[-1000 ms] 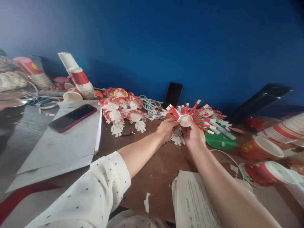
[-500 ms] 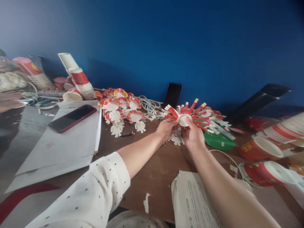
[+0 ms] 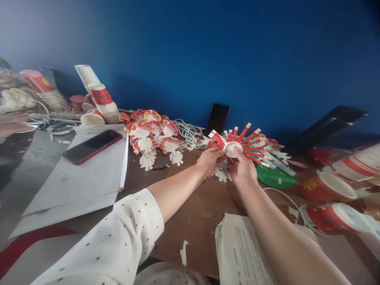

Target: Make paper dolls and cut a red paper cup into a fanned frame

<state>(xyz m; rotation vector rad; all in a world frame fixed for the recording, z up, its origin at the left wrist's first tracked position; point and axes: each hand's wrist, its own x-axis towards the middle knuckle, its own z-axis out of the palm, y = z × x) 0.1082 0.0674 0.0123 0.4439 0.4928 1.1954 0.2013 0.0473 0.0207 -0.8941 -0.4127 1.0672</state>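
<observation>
- The cut paper cup (image 3: 229,148) is resting in both hands, in front of the black phone (image 3: 218,116) and a little to its right; its white base is facing the person and its red, pale-tipped strips are fanning outward.
- The left hand (image 3: 209,160), nearly straight in front of the black phone, is pinching the cup at the base's left edge.
- The right hand (image 3: 244,169), further right of the black phone, is gripping the cup too, its thumb pressing on the base.
- The step in hand seems to be holding the cup and spreading its strips; the next move probably calls for one hand steadying the base while the other is working a strip.
- In front of the black phone, below the hands, a white paper figure (image 3: 222,174) is partly showing.
- Left of the black phone, a coiled cable (image 3: 188,130) is lying near, with paper dolls (image 3: 143,140) piling up beyond it.
- Right of the black phone, and nearer the person, a green piece (image 3: 274,178) is lying.
</observation>
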